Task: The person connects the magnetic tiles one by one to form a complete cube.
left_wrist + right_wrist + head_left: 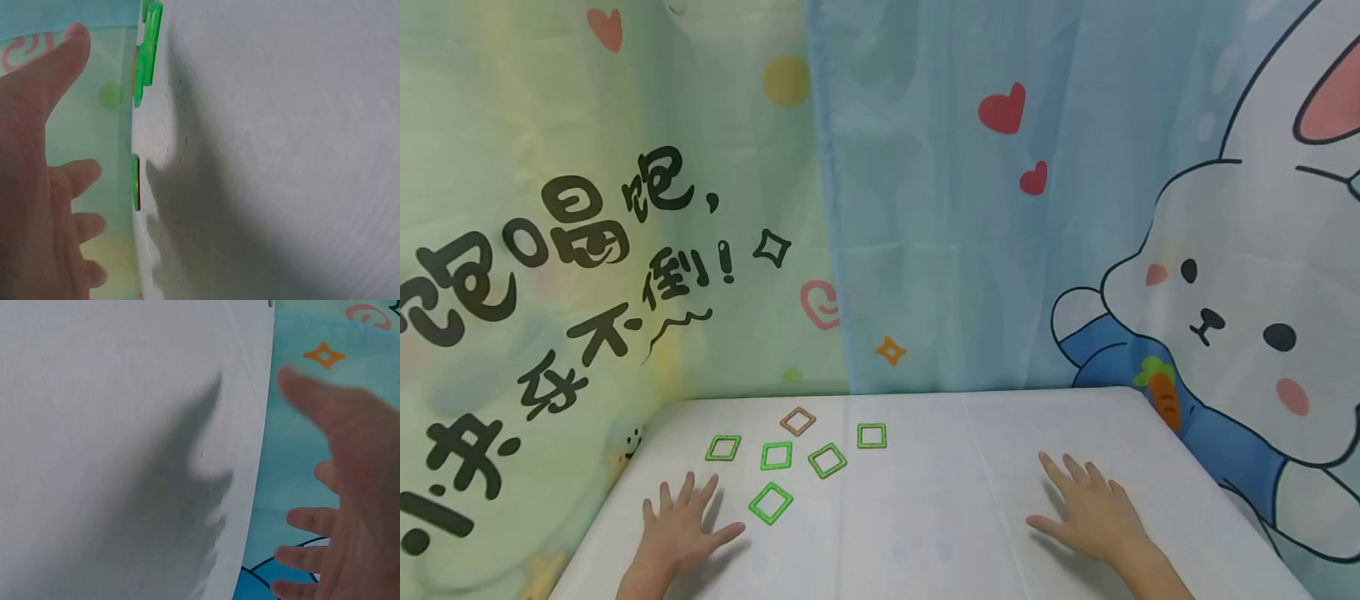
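Several small square frames lie flat on the white table, left of its middle. Nearest me is a bright green square frame. Behind it are a green square frame, a darker green one and a slanted green one. A brown-orange square frame lies farthest back, and another green one sits to the right. My left hand is spread above the table, just left of the nearest frame, holding nothing. Far to the right, my right hand is also spread, with nothing in it.
The white-covered table reaches back to a printed curtain with hearts and lettering. A large cartoon rabbit is printed at the right. Both hands cast shadows on the cloth.
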The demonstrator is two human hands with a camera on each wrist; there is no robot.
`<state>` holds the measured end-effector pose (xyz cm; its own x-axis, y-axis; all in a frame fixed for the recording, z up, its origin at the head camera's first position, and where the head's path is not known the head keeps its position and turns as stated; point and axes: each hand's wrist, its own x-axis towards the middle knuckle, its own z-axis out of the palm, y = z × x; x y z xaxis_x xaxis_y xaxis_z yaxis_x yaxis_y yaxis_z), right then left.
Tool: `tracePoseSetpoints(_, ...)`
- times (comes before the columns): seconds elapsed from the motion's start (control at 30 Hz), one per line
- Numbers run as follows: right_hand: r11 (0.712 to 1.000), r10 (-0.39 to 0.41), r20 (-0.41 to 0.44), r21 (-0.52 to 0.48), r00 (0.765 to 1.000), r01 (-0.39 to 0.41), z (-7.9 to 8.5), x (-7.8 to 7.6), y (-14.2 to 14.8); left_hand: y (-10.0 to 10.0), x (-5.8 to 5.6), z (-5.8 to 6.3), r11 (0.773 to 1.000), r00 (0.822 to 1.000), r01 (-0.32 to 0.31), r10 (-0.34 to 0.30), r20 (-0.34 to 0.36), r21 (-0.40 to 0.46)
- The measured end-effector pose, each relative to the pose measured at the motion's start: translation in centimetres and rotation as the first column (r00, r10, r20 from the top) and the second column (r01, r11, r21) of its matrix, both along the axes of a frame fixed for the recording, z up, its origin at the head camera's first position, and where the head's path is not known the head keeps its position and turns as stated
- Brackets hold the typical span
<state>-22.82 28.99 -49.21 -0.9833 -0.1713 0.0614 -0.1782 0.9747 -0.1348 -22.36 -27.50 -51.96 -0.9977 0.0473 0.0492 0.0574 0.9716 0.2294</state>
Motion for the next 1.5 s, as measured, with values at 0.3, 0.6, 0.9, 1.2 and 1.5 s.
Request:
tracePoseSetpoints(0.3,0.986,0.037,-0.090,-0.162,0.995,-0.051,0.2,-1.1,-1.3,0.5,-0.8,-0.2,0.987,0.995,0.098,-0.096,-0.019,0.125)
tracePoseSetpoints(0.6,0.926,0.062,-0.007,-0.374,0.998,-0.060,-1.9,-1.3,-3.9,1.7,0.3,-0.6,0.953,0.988,0.154,-0.145,-0.053,0.260)
tracePoseSetpoints(0.9,0.868,0.096,-0.027,-0.487,0.995,-0.097,-3.1,-2.0,-7.6,4.8,0.2,-1.6,0.866,0.954,0.299,-0.270,-0.130,0.401)
tracePoseSetpoints(1.2,0.857,0.132,0.006,-0.503,0.991,-0.112,-2.1,-4.7,-9.5,9.5,-1.0,-1.3,0.753,0.917,0.376,-0.387,-0.099,0.541)
tracePoseSetpoints(1.5,0.842,0.178,-0.053,-0.508,0.983,-0.180,-1.5,-7.9,-11.7,12.9,-2.6,-0.5,0.672,0.893,0.392,-0.441,-0.085,0.628)
